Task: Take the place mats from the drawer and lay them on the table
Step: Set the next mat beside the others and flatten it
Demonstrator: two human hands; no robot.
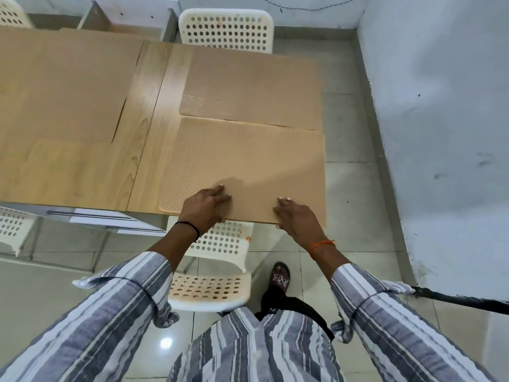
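Note:
A tan textured place mat [248,161] lies flat at the near right corner of the wooden table [146,128]. My left hand [205,208] and my right hand [296,217] both grip its near edge, fingers on top and thumbs under the overhanging rim. A second tan mat [253,86] lies just beyond it, at the far right corner. A larger tan mat [63,84] covers the left part of the table. The drawer [110,216] under the near table edge shows its handle bars.
A white perforated chair [212,271] stands directly below my hands, tucked under the table edge. Another white chair [225,28] is at the far side, and parts of two more at the left. A grey wall [440,133] closes the right side. My sandalled foot [281,277] is on the tiled floor.

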